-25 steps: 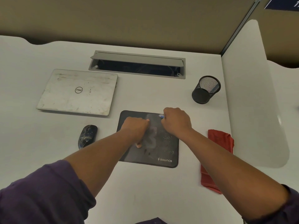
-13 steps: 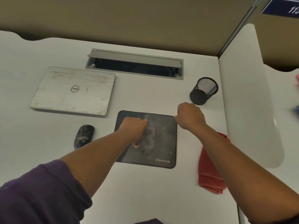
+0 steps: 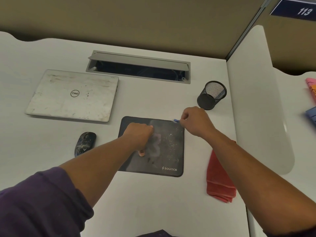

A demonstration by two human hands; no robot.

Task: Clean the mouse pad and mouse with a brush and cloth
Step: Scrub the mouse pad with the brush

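Note:
A black mouse pad (image 3: 169, 156) speckled with white dust lies at the desk's centre. My left hand (image 3: 139, 136) rests as a closed fist on its left half, pressing it down. My right hand (image 3: 195, 121) hovers at the pad's far right corner, fingers closed on a small brush (image 3: 176, 120) whose blue tip pokes out toward the pad. A dusty black mouse (image 3: 85, 142) sits left of the pad. A red cloth (image 3: 218, 182) lies folded right of the pad, partly under my right forearm.
A closed, smudged silver laptop (image 3: 71, 95) lies at the back left. A grey cable tray (image 3: 138, 67) with its flap up sits behind the pad. A black mesh pen cup (image 3: 211, 95) stands just beyond my right hand. A white divider panel (image 3: 256, 108) borders the desk's right side.
My right hand swept from the pad's top middle out to its far right corner with the brush. My left fist stayed in place on the pad.

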